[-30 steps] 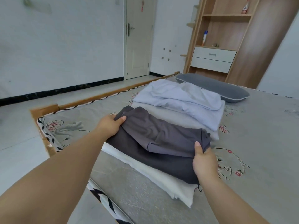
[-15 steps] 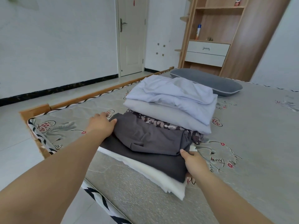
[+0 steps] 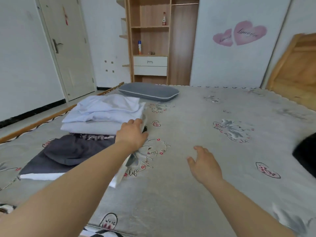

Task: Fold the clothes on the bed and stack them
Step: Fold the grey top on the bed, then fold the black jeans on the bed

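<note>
Two stacks (image 3: 89, 134) left of frame. My left hand (image 3: 132, 134) flat beside them, right hand (image 3: 205, 165) spread, empty. Risk: left forearm brushes dark pile (image 3: 71, 151), skews it.

A dark thing (image 3: 306, 154) is cut off at the right edge, blurred; the left arm (image 3: 77, 182) hides the near stack's (image 3: 56, 159) corner.

The bed (image 3: 196, 185) wears a matt, faintly quilted grey cloth printed with flowers. The folded dark grey garment (image 3: 71, 149) and pale blue shirt (image 3: 106, 106) look soft and matt. The wardrobe (image 3: 150, 40) shows smooth wood-grain laminate.
</note>
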